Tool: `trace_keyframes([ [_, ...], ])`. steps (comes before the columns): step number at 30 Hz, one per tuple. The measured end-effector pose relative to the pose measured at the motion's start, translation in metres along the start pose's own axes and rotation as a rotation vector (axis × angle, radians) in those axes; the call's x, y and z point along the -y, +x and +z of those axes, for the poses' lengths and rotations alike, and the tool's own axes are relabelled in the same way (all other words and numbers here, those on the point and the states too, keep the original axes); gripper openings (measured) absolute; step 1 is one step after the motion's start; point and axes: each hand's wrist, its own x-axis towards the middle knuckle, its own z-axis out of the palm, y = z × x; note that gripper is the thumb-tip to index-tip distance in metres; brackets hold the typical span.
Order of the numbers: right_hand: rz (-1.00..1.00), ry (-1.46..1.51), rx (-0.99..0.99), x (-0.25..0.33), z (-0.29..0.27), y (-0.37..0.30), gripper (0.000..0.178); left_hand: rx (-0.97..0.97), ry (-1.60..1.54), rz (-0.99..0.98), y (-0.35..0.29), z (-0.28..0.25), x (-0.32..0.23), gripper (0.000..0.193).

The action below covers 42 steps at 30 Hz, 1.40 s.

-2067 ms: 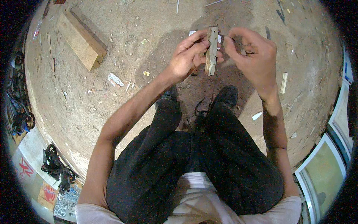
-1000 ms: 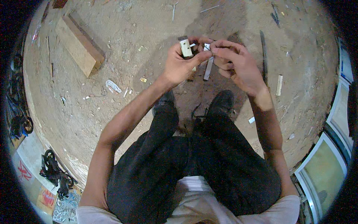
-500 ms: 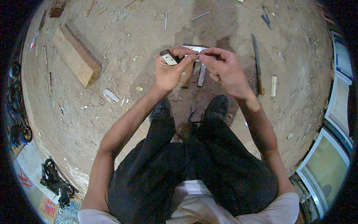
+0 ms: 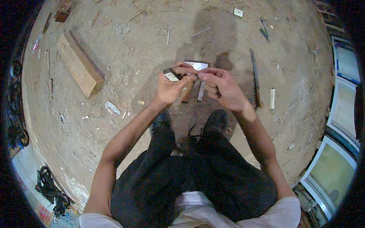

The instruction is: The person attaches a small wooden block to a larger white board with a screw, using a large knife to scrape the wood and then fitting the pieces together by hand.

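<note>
Left fingers (image 4: 184,80) hold pale, perhaps wooden block (image 4: 171,76).

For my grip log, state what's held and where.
Left hand grips the pale block behind its exposed, holed end. Whether the right hand pinches anything cannot be told.

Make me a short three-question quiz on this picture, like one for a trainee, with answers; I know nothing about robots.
1. True or false: the fingertips of the bare left hand and the bare right hand are close together.

2. Where is the small, pale, rectangular block with dark holes?
A) In the left hand
B) In the right hand
C) On one of the shoes

3. Fill in: the long, thick, tan wooden beam lies on the brown dirt ground toward the person's ____ side.

Key: 1. True; 2. A; 3. left.
</note>
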Motion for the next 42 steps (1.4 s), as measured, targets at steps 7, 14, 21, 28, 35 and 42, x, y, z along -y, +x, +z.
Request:
trace_keyframes([
  [7,-0.024,0.04,0.007,-0.002,0.003,0.001,0.017,-0.02,0.106,0.031,0.002,0.002,-0.002,0.012],
  [14,-0.233,-0.283,-0.222,-0.001,0.009,-0.002,0.021,-0.1,0.05,0.002,0.004,0.013,-0.015,0.006],
  [21,-0.645,-0.58,-0.379,0.014,0.019,-0.013,0.015,-0.091,-0.251,-0.333,0.006,0.023,-0.051,0.027],
  [28,-0.9,-0.901,-0.447,0.039,0.033,-0.03,0.015,0.234,-0.935,-0.36,-0.002,0.017,-0.047,0.048],
  [35,-1.057,-0.947,-0.412,0.04,0.045,-0.034,0.017,0.196,-0.641,-0.389,-0.002,0.026,-0.072,0.048],
  [42,-1.154,-1.012,-0.418,0.041,0.046,-0.035,0.019,0.29,-0.5,-0.296,-0.004,0.019,-0.067,0.043],
])
